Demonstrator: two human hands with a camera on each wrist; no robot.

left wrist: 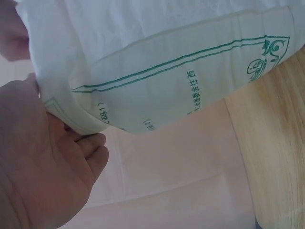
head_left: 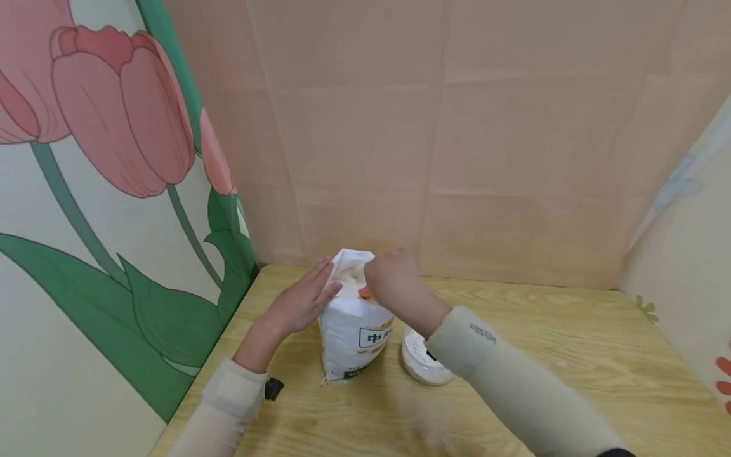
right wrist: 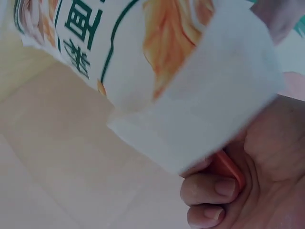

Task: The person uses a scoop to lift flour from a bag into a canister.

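A white flour bag (head_left: 351,343) stands upright on the table, its top open and pale flour (head_left: 349,274) showing inside. My left hand (head_left: 305,298) holds the bag's left rim; in the left wrist view the edge runs between the thumb and the bent fingers. Over the right side of the opening, my right hand (head_left: 394,282) is curled in a fist round an orange handle (right wrist: 228,169). The far end of that handled tool is hidden by the bag. Right of the bag sits a round clear bowl (head_left: 419,374) of white powder, partly covered by my right forearm.
The bag and bowl stand on a light wooden table (head_left: 548,355). A pink-beige sheet (head_left: 485,158) hangs behind it. A wall with painted tulips (head_left: 125,114) rises on the left, and a pale wall (head_left: 685,266) stands on the right.
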